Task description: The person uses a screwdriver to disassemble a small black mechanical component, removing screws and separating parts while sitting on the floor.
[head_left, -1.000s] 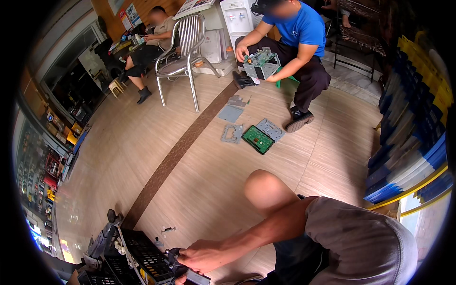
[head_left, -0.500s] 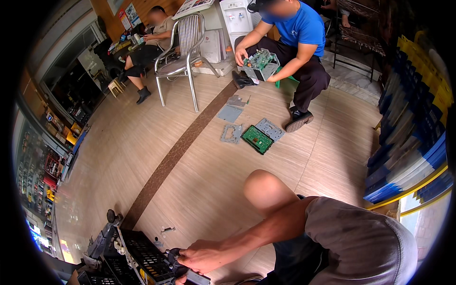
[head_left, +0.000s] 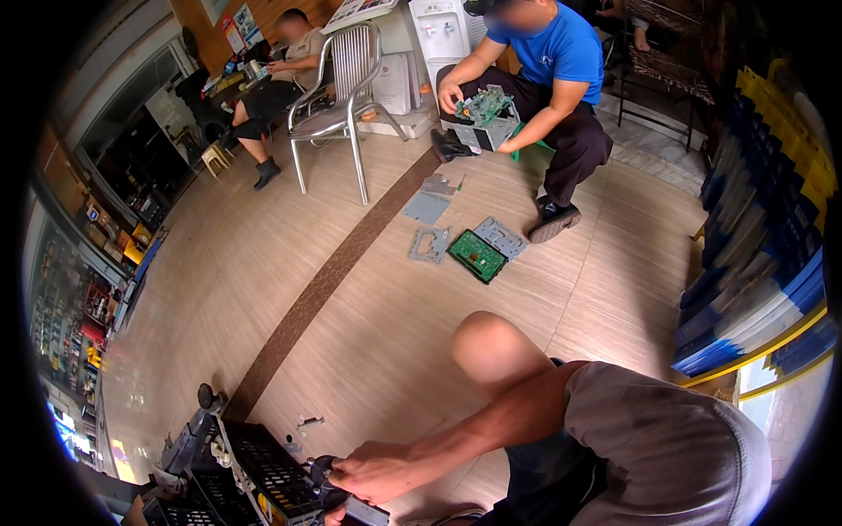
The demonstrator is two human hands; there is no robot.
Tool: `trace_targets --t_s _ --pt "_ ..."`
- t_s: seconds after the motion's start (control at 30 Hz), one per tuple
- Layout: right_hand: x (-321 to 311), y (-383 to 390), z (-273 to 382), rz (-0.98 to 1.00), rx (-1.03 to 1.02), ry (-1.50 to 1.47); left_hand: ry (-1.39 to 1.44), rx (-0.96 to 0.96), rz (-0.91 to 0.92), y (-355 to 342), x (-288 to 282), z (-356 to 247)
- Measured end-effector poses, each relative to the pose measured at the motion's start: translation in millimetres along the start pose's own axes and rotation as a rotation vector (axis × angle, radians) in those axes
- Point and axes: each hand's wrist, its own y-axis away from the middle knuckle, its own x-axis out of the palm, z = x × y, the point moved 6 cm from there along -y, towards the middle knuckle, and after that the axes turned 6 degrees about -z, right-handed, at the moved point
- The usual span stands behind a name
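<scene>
At the bottom, my right hand (head_left: 368,473) has its fingers curled round a black fitting (head_left: 329,469) on a black slotted plastic assembly (head_left: 263,460). A grey bar-like piece (head_left: 367,513) sits just below that hand. My left hand cannot be made out. A small bracket (head_left: 309,421) lies on the floor beside the assembly. Farther off lie a green circuit board in a black frame (head_left: 476,256), a grey metal plate (head_left: 500,237), a cut-out bracket (head_left: 429,245) and flat sheets (head_left: 425,208).
A co-worker in blue (head_left: 553,61) squats opposite, holding an electronics chassis (head_left: 482,123). A metal chair (head_left: 329,123) and water dispenser (head_left: 438,31) stand behind. Another seated person (head_left: 294,61) is at back left. A blue-yellow rack (head_left: 754,228) edges the right side.
The co-worker's chassis has shifted and tilted slightly in their hands. My right hand holds the same position, and the parts on the floor have not moved.
</scene>
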Motion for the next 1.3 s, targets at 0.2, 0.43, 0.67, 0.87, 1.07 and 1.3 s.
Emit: trace_targets --t_s 0.2,0.43,0.67,0.87,1.07,1.3 --pt "1 2 -1 -0.002 0.019 -0.043 -0.012 0.004 0.06 -3 -1 1" --pt "2 3 -2 0.016 0.024 -0.083 0.04 -0.007 -0.011 -17 -16 10" --pt "-1 2 0 0.013 0.007 -0.06 0.011 -0.041 0.258 -28 -12 9" --pt "6 2 -3 0.032 0.008 -0.043 0.098 -0.009 0.124 -24 -20 13" --pt "7 1 -9 0.004 -0.013 -0.025 0.101 -0.05 0.25 -29 -11 13" --pt "-21 5 9 -0.01 -0.066 -0.004 0.114 -0.084 0.215 -31 -18 15"
